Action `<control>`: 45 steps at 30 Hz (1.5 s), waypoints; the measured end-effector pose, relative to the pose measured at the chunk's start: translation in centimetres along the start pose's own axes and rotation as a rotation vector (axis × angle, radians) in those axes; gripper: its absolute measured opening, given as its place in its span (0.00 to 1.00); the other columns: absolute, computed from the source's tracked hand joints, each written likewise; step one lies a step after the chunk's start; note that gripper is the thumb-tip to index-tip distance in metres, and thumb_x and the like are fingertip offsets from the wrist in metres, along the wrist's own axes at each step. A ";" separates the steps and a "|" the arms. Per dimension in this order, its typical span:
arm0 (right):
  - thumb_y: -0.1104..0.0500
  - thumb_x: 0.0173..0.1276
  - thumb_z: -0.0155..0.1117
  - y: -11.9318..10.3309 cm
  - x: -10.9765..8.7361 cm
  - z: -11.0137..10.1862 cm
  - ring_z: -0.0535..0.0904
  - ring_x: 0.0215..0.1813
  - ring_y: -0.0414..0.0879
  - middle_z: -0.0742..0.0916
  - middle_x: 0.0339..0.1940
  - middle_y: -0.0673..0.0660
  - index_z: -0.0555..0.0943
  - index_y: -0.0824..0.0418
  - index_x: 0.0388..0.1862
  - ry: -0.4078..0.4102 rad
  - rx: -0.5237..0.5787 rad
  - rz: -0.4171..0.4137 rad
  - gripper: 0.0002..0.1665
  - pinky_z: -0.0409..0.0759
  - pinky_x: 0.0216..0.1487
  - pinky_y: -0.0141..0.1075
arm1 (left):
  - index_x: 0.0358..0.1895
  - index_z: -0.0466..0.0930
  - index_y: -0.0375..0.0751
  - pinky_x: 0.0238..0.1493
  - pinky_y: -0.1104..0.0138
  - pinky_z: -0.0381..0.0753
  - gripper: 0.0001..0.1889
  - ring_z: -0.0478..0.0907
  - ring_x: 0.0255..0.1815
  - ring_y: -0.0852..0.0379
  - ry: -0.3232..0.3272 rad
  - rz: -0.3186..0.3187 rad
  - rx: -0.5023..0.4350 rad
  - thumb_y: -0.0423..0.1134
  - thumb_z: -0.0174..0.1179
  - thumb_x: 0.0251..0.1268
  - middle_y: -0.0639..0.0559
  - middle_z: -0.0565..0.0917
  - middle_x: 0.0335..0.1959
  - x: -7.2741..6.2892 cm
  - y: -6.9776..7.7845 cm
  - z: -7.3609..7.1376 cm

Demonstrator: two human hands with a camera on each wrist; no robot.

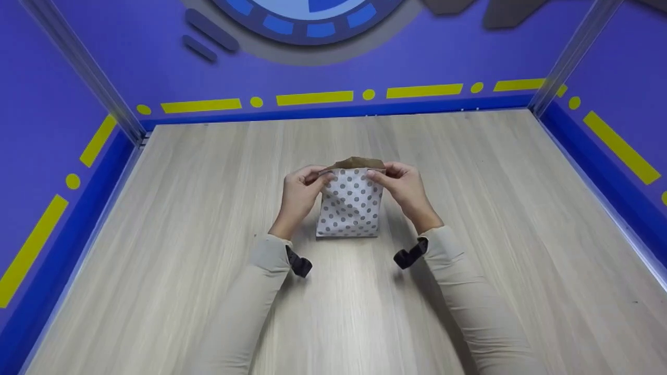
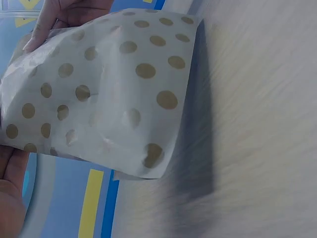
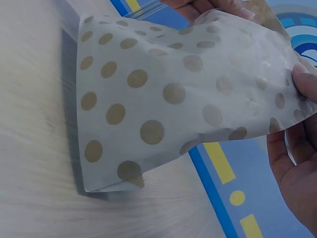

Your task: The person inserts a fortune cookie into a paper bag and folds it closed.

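A white paper bag [image 1: 350,203] with grey-brown polka dots stands upright on the table, its flat bottom edge toward the person. Its brown inner side [image 1: 359,163] shows at the top, where the mouth lies between the hands. My left hand [image 1: 299,194] pinches the top left corner, thumb on the dotted front and fingers behind. At the top right corner my right hand [image 1: 408,191] pinches the rim the same way. In the right wrist view the dotted front [image 3: 152,131] looks creased and bulges slightly. What the bag holds inside is hidden.
The light wood-grain table [image 1: 182,260] spreads around the bag. Blue-purple panels with yellow dashes [image 1: 315,98] wall it in at the back and both sides. A black wrist camera [image 1: 299,264] hangs at the left sleeve, another black camera [image 1: 409,255] at the right.
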State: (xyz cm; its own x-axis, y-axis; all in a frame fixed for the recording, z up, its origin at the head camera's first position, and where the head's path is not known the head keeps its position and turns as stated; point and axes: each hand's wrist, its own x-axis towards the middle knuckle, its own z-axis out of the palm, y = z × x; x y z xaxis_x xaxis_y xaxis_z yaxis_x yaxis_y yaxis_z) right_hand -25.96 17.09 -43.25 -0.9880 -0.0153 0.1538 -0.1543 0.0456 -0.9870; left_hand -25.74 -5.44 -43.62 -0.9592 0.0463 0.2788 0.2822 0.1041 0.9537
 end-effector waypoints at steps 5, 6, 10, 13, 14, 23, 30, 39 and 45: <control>0.59 0.55 0.75 0.0 0.1 0.0 0.76 0.31 0.38 0.85 0.25 0.45 0.86 0.61 0.33 0.017 -0.026 0.031 0.09 0.75 0.36 0.28 | 0.37 0.85 0.33 0.30 0.75 0.75 0.09 0.79 0.28 0.64 0.014 -0.009 0.005 0.36 0.67 0.58 0.46 0.88 0.32 0.2 -0.2 -0.1; 0.59 0.54 0.76 0.0 0.2 0.0 0.77 0.30 0.38 0.85 0.25 0.45 0.86 0.62 0.33 0.021 -0.027 0.040 0.10 0.75 0.36 0.28 | 0.37 0.85 0.33 0.29 0.75 0.74 0.09 0.78 0.27 0.64 0.017 -0.009 0.005 0.36 0.67 0.58 0.45 0.88 0.32 0.3 -0.2 -0.2; 0.60 0.54 0.76 -0.1 0.3 0.1 0.78 0.30 0.38 0.86 0.25 0.45 0.86 0.62 0.35 0.022 -0.023 0.067 0.10 0.77 0.36 0.28 | 0.38 0.85 0.31 0.26 0.75 0.71 0.09 0.76 0.24 0.63 0.023 -0.005 -0.001 0.35 0.67 0.58 0.44 0.88 0.31 0.4 -0.3 -0.3; 0.61 0.54 0.75 -0.2 0.4 0.0 0.80 0.30 0.38 0.87 0.25 0.45 0.87 0.61 0.35 0.009 -0.005 0.073 0.10 0.78 0.37 0.28 | 0.39 0.85 0.31 0.25 0.75 0.71 0.09 0.76 0.24 0.63 0.019 -0.004 -0.013 0.34 0.66 0.59 0.45 0.88 0.31 0.4 -0.4 -0.4; 0.61 0.54 0.75 -0.2 0.4 0.0 0.80 0.30 0.38 0.87 0.26 0.45 0.87 0.60 0.35 0.002 0.005 0.074 0.09 0.79 0.37 0.28 | 0.39 0.85 0.30 0.25 0.75 0.71 0.09 0.76 0.24 0.63 0.015 -0.006 -0.019 0.34 0.66 0.59 0.45 0.88 0.30 0.4 -0.4 -0.4; 0.65 0.58 0.71 0.1 0.6 -0.8 0.84 0.31 0.41 0.88 0.29 0.49 0.87 0.59 0.37 -0.125 0.097 0.059 0.07 0.83 0.40 0.32 | 0.45 0.84 0.33 0.38 0.71 0.83 0.09 0.82 0.31 0.63 -0.092 -0.035 -0.047 0.29 0.58 0.65 0.46 0.88 0.36 0.3 -0.5 -1.2; 0.65 0.60 0.69 0.6 0.7 -1.8 0.85 0.34 0.42 0.90 0.32 0.51 0.86 0.61 0.44 -0.258 0.105 0.055 0.12 0.84 0.41 0.34 | 0.54 0.80 0.34 0.39 0.66 0.85 0.16 0.84 0.34 0.59 -0.211 -0.019 -0.106 0.29 0.61 0.63 0.40 0.86 0.46 0.4 -0.6 -2.3; 0.65 0.63 0.66 0.6 0.9 -3.1 0.85 0.41 0.43 0.89 0.42 0.50 0.84 0.64 0.51 -0.394 -0.021 0.048 0.16 0.83 0.46 0.34 | 0.51 0.82 0.31 0.43 0.64 0.85 0.13 0.83 0.39 0.58 -0.392 -0.014 -0.032 0.24 0.55 0.65 0.38 0.82 0.46 0.4 0.3 -2.9; 0.66 0.65 0.62 0.6 1.0 -3.6 0.85 0.44 0.45 0.89 0.45 0.53 0.85 0.65 0.48 -0.450 -0.097 0.066 0.13 0.83 0.48 0.36 | 0.45 0.84 0.29 0.41 0.66 0.85 0.15 0.80 0.37 0.59 -0.416 0.038 0.037 0.18 0.51 0.63 0.38 0.80 0.40 0.4 0.1 -2.9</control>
State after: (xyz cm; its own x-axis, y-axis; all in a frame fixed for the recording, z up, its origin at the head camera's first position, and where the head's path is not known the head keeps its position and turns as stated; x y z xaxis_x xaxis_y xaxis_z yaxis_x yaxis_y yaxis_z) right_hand -27.07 20.70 -43.51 -0.8974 -0.4400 0.0338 -0.1125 0.1541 -0.9816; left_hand -26.13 -8.34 -43.06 -0.8623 0.4478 0.2366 0.3247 0.1303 0.9368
